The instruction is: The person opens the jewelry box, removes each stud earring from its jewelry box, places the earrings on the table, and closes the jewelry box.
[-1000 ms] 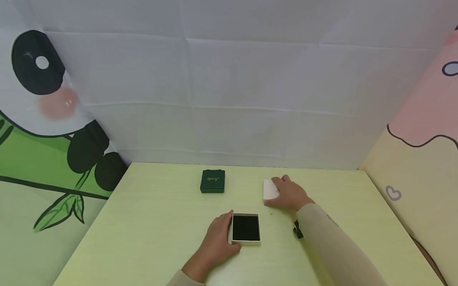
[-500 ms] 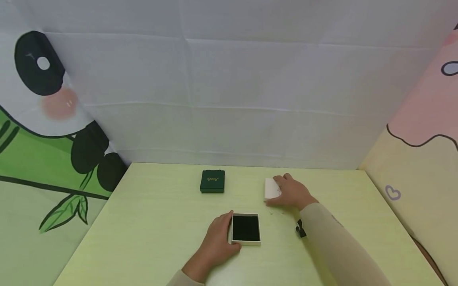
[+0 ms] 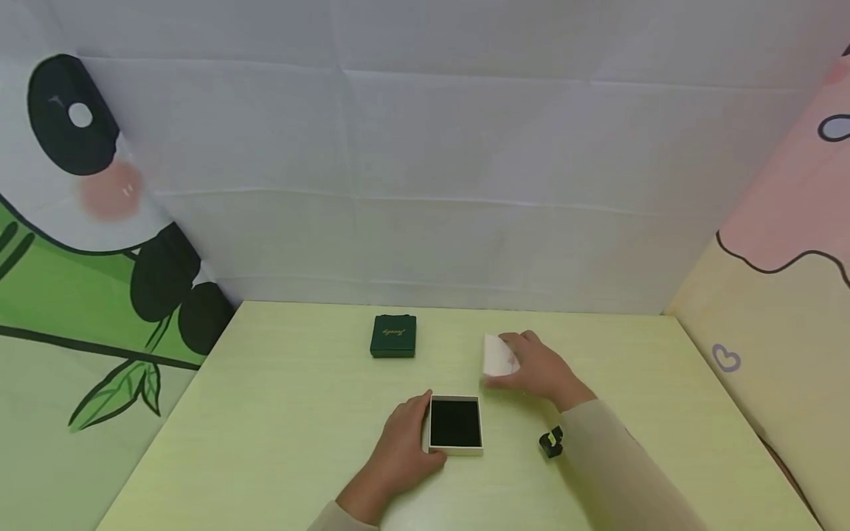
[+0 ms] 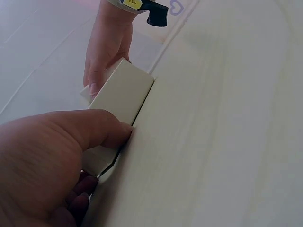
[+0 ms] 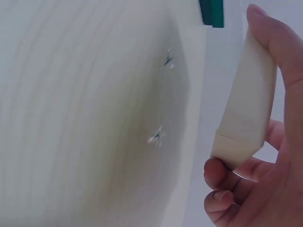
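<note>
At 1 o'clock from the black-lined box [image 3: 455,450], the right hand [image 3: 539,371] pinches the white lid [image 3: 495,358]; at 8 o'clock, the left hand [image 3: 403,444] grips the box. Both pieces seem light, stiff, dentable card, best held by opposite walls.

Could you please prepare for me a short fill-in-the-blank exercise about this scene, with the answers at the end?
1. The left hand grips an open white box whose inside is ____.
2. The right hand holds a white piece; in the head view, the green box lies farther to the ____.
3. In the right wrist view, ____ small shiny things lie on the table.

Answers: black; left; two.
</note>
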### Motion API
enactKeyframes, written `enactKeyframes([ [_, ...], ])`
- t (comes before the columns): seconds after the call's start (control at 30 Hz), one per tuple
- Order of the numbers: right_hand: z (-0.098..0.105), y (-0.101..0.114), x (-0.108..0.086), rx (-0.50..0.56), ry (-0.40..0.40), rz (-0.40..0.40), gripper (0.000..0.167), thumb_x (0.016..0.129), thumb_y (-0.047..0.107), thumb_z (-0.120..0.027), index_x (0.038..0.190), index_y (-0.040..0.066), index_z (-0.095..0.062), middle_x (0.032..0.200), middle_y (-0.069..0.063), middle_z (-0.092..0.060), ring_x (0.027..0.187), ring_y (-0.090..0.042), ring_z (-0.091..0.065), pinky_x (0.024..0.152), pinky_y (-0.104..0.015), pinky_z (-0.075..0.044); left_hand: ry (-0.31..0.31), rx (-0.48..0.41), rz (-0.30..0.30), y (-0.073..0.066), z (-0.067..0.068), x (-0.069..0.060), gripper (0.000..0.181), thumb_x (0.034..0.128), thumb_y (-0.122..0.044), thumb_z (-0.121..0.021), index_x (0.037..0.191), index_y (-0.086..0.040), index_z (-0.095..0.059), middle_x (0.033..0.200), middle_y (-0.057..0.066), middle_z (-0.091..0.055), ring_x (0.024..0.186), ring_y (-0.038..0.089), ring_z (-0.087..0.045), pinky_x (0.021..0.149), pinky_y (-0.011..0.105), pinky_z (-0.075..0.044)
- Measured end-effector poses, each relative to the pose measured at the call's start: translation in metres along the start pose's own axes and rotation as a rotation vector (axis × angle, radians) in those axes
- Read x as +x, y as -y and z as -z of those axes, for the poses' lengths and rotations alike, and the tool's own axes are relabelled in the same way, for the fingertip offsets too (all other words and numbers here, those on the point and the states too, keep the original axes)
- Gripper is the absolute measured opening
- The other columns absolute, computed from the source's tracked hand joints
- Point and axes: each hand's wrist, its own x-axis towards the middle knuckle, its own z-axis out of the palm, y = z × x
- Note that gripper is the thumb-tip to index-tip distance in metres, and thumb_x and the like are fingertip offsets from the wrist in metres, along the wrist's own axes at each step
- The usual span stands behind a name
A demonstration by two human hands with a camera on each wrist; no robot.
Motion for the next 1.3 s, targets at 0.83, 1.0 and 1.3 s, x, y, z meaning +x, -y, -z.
enactKeyframes([
  [0.83, -0.019, 0.031, -0.039, 0.217, -0.074, 0.009, 0.102, 0.06, 0.068, -0.09, 0.147, 0.03, -0.055, 0.123, 0.005, -0.053, 0.092, -0.015, -0.054, 0.078, -0.036, -0.049, 0.0, 0.004, 0.022, -0.001, -0.005, 0.01, 0.098, 0.0729, -0.022, -0.083, 0.156, 0.0, -0.037, 0.15, 0.013, -0.048, 0.136, 0.035, -0.044, 0.112, 0.056, -0.034],
  [1.0, -0.026, 0.037, -0.04, 0.239, -0.066, 0.005, 0.101, 0.059, 0.067, -0.091, 0.147, 0.031, -0.056, 0.123, 0.007, -0.052, 0.092, -0.015, -0.054, 0.077, -0.035, -0.049, -0.014, 0.001, 0.012, 0.0, -0.006, 0.012, 0.098, 0.0719, -0.021, -0.083, 0.155, 0.001, -0.037, 0.149, 0.013, -0.049, 0.135, 0.034, -0.045, 0.112, 0.057, -0.034],
  [1.3, -0.039, 0.053, -0.041, 0.156, -0.037, 0.056, 0.102, 0.062, 0.072, -0.087, 0.146, 0.025, -0.056, 0.117, 0.004, -0.051, 0.086, -0.013, -0.053, 0.071, -0.033, -0.048, -0.014, 0.005, 0.027, 0.0, -0.009, 0.014, 0.098, 0.072, -0.021, -0.083, 0.156, 0.001, -0.037, 0.15, 0.013, -0.048, 0.136, 0.035, -0.044, 0.112, 0.057, -0.035],
])
